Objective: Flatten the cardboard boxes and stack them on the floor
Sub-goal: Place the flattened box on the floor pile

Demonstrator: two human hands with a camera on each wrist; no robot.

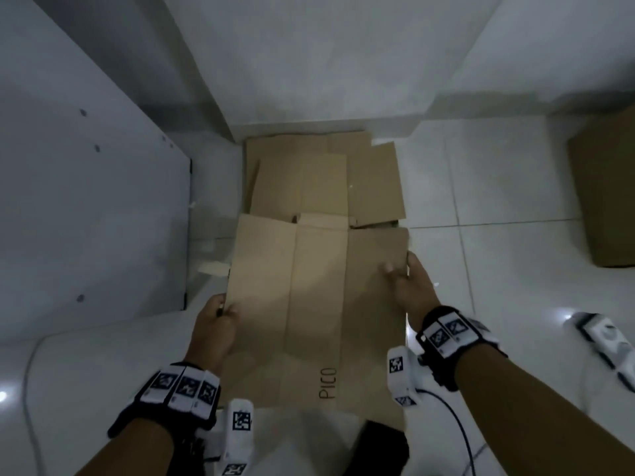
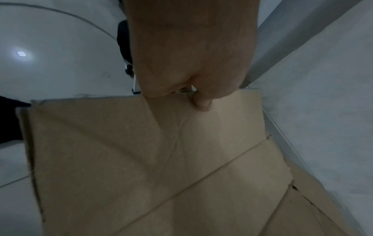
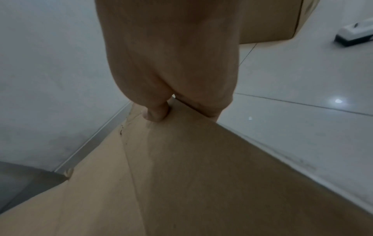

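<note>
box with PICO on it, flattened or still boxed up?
Flattened. The PICO box shows as one thin creased sheet, left hand and right hand gripping its side edges.

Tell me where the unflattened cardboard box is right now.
In the head view the unflattened box stands on the floor tiles at the far right edge, right of the flattened pile by the wall.

Glossy white tiled floor (image 1: 481,187) meets pale walls (image 1: 309,46); a white panel (image 1: 86,201) stands left, a lamp glare (image 1: 2,396) at the floor's left edge.
</note>
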